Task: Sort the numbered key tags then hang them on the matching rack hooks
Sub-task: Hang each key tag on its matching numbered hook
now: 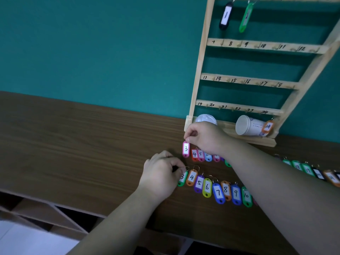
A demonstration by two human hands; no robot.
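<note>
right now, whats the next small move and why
Probably lift the pink 3 tag, pinched by the right hand, to the top of the rack: the black 1 tag and green 2 tag already hang there. The left hand pinches the green 3 tag and could follow.

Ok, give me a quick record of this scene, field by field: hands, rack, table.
left hand: pinches the ring of green tag 3, near row
right hand: pinches the ring of pink tag 3, far row
rack: black tag 1 and green tag 2 hang from the top rail; orange tag 24 hangs at bottom right
rack base: cup on its side
table: two rows of numbered tags
</note>
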